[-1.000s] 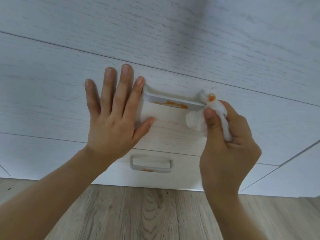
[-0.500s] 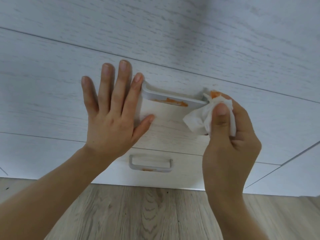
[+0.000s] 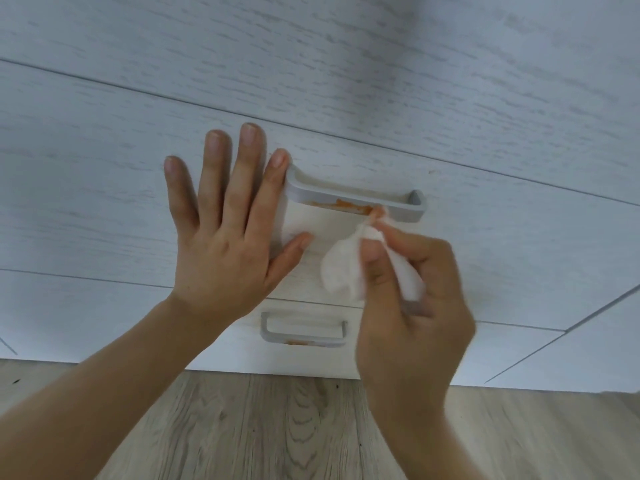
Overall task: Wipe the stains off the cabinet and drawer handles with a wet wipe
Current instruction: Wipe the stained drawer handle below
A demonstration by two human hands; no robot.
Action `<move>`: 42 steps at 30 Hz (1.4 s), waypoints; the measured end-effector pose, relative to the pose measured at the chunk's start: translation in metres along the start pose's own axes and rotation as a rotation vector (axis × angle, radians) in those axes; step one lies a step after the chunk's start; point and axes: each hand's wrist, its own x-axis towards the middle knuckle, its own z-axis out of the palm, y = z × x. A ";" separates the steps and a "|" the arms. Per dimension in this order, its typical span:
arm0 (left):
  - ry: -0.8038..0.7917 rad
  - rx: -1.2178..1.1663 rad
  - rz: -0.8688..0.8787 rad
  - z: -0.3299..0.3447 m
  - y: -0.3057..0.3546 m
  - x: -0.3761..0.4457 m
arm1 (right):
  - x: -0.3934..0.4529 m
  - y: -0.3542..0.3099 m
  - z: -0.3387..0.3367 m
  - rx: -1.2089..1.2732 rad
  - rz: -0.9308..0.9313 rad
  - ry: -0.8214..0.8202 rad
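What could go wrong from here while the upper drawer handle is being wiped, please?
The wet wipe already carries orange at its tip, so it may smear the orange stain along the upper handle or onto the white drawer front rather than lift it. The right hand only pinches the bunched wipe, so the handle's underside may be missed. The lower handle also shows orange and could be forgotten.

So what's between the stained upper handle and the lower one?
In the head view, mostly bare white drawer front and the seam between drawers; the wet wipe hangs over part of it.
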 end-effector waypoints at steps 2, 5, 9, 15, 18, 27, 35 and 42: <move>0.005 0.008 0.002 0.000 -0.001 0.000 | 0.001 0.002 -0.004 -0.003 -0.013 0.064; 0.008 0.006 0.005 0.001 -0.001 0.000 | 0.011 0.002 -0.008 -0.038 0.014 0.091; 0.009 0.019 0.000 0.001 -0.001 -0.001 | 0.014 0.000 -0.002 -0.062 0.028 0.061; 0.003 0.007 0.008 0.001 -0.002 -0.001 | 0.013 -0.001 0.002 -0.069 0.008 0.064; 0.004 0.014 0.019 0.001 -0.002 -0.002 | 0.013 0.000 0.003 -0.035 0.037 0.110; 0.013 0.028 0.044 0.003 -0.006 -0.005 | 0.015 -0.003 -0.003 -0.204 -0.064 0.059; 0.014 0.004 0.056 0.003 -0.007 -0.006 | 0.013 -0.004 0.007 -0.179 -0.071 0.158; -0.001 0.016 0.051 0.002 -0.006 -0.005 | 0.016 -0.004 0.002 -0.202 -0.022 0.172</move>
